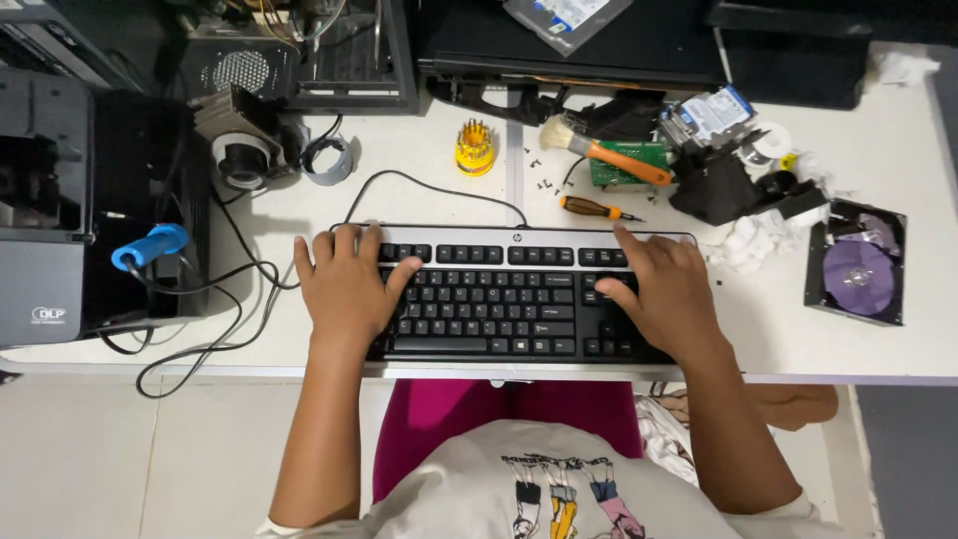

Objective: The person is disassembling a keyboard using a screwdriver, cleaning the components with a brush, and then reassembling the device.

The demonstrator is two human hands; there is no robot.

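Hands [344,284] [664,289] flat on black keyboard [499,299], white desk [419,190]

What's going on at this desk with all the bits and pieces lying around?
A person sits at a white desk with both hands flat on a black and silver keyboard: the left hand covers its left end, the right hand its right end. Behind the keyboard lie a small orange-handled screwdriver, a brush, a yellow screwdriver bit holder and loose screws. An opened hard drive lies at the right.
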